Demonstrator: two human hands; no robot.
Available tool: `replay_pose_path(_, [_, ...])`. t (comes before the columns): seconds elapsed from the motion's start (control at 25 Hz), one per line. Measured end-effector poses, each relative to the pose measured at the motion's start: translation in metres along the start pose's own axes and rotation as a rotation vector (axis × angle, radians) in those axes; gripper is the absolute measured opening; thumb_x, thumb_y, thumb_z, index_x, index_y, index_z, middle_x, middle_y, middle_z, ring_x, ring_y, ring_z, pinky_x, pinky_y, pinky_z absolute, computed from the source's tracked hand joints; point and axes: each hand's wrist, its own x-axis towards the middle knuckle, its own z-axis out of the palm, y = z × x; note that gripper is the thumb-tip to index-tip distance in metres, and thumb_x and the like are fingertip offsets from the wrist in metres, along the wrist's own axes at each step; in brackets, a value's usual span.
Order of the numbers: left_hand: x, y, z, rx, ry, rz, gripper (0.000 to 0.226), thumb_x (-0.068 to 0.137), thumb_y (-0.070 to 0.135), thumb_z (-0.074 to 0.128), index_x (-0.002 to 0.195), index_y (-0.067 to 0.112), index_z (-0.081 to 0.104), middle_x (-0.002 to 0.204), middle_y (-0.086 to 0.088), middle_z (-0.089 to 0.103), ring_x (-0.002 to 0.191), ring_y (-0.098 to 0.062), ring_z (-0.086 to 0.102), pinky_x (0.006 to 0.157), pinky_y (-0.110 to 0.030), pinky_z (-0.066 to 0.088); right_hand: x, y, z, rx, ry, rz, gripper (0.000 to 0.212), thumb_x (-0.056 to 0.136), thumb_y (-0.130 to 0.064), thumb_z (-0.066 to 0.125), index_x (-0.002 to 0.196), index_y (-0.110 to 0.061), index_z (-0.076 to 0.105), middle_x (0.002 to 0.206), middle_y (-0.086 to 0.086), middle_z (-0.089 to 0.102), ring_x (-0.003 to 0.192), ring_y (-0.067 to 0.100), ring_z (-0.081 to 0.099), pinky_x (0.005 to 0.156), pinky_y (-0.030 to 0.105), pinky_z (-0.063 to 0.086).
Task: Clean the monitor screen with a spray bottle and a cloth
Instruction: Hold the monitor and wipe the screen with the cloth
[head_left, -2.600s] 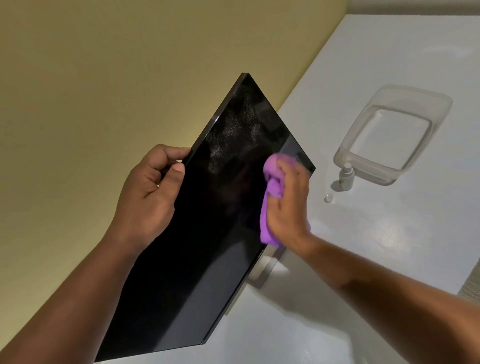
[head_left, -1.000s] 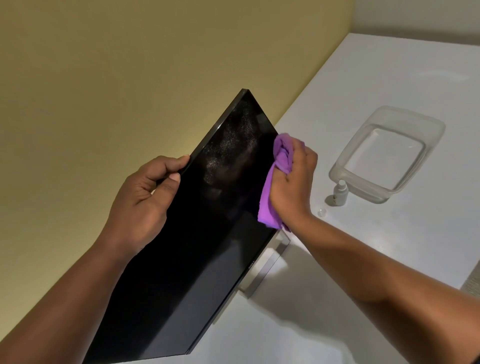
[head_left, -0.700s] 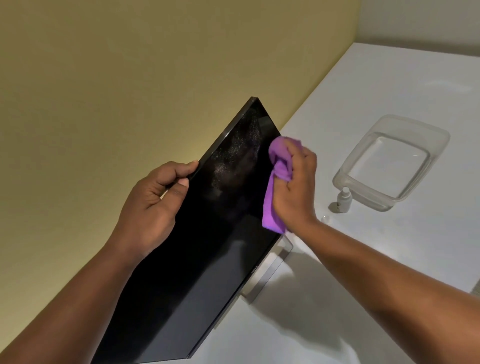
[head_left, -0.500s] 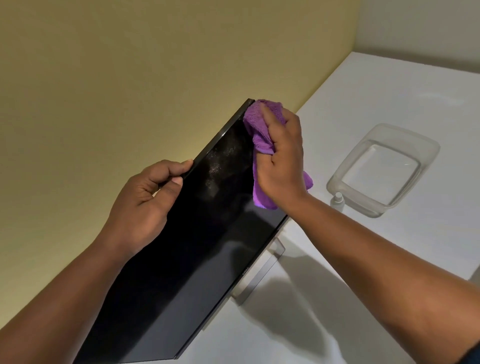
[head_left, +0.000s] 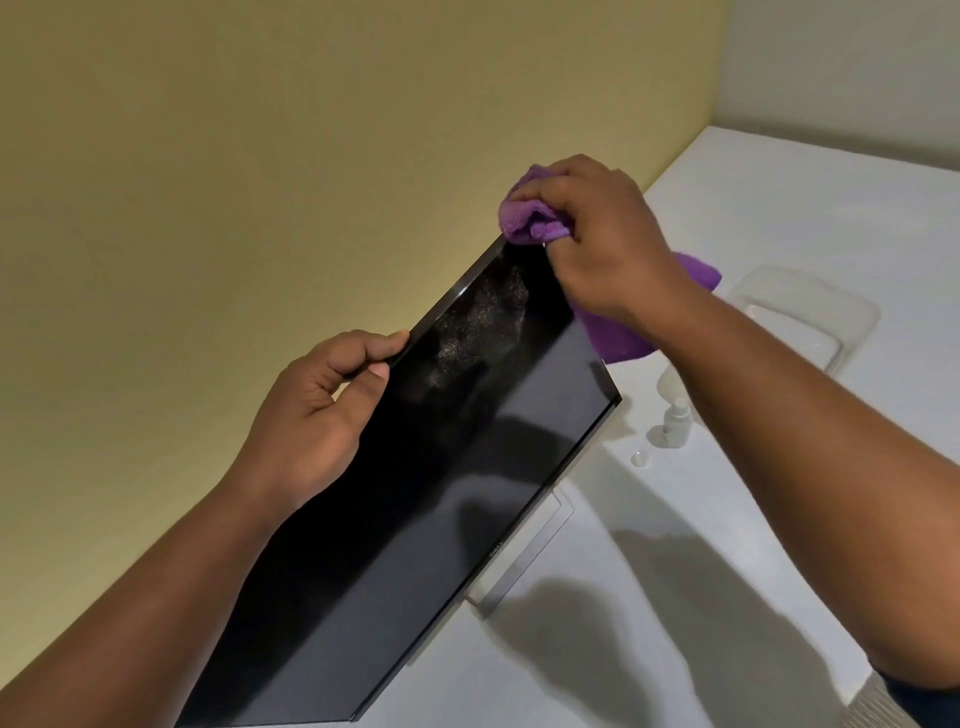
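The black monitor (head_left: 441, 509) stands tilted on a white table, its screen dark with a hazy patch of spray droplets near the top. My left hand (head_left: 317, 415) pinches the monitor's upper edge, thumb on the front. My right hand (head_left: 597, 244) is bunched around a purple cloth (head_left: 530, 218) and presses it against the screen's top right corner; the cloth's tail hangs below my wrist. A small white spray bottle (head_left: 675, 423) stands upright on the table, to the right of the monitor, with its clear cap (head_left: 638, 458) lying beside it.
A clear plastic tub (head_left: 831, 312) sits on the white table (head_left: 779, 519) behind the spray bottle. The monitor's silver stand (head_left: 524, 556) rests on the table. A yellow wall rises close behind the monitor.
My right hand has swept the cloth from the screen's right edge up to the top right corner. My left hand has kept its grip on the upper edge.
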Motion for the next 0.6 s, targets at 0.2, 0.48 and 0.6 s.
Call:
replay_pose_path(0.2, [0.001, 0.0, -0.001, 0.081, 0.011, 0.02, 0.032, 0.095, 0.034, 0.055, 0.122, 0.03, 0.072, 0.119, 0.01, 0.072, 0.114, -0.014, 0.066, 0.106, -0.04, 0.046, -0.005, -0.035, 0.001, -0.226, -0.231, -0.205, 0.043, 0.081, -0.015, 0.044, 0.109, -0.029, 0.072, 0.12, -0.008, 0.062, 0.103, 0.029, 0.046, 0.083, 0.042, 0.045])
replay_pose_path(0.48, [0.001, 0.003, 0.001, 0.091, 0.011, 0.021, 0.031, 0.096, 0.033, 0.056, 0.121, 0.03, 0.072, 0.118, 0.011, 0.072, 0.113, -0.01, 0.065, 0.102, -0.03, 0.045, 0.001, -0.023, 0.0, -0.231, -0.197, -0.187, 0.049, 0.075, -0.019, 0.037, 0.107, -0.028, 0.074, 0.114, -0.006, 0.066, 0.101, 0.033, 0.05, 0.084, 0.042, 0.044])
replay_pose_path(0.6, [0.0, 0.004, 0.002, 0.104, 0.012, 0.025, 0.03, 0.095, 0.033, 0.055, 0.12, 0.032, 0.072, 0.118, 0.012, 0.072, 0.113, -0.008, 0.065, 0.102, -0.028, 0.045, 0.005, -0.018, -0.005, -0.184, -0.12, -0.076, 0.053, 0.074, -0.014, 0.037, 0.11, -0.03, 0.073, 0.117, -0.007, 0.066, 0.103, 0.034, 0.051, 0.09, 0.045, 0.044])
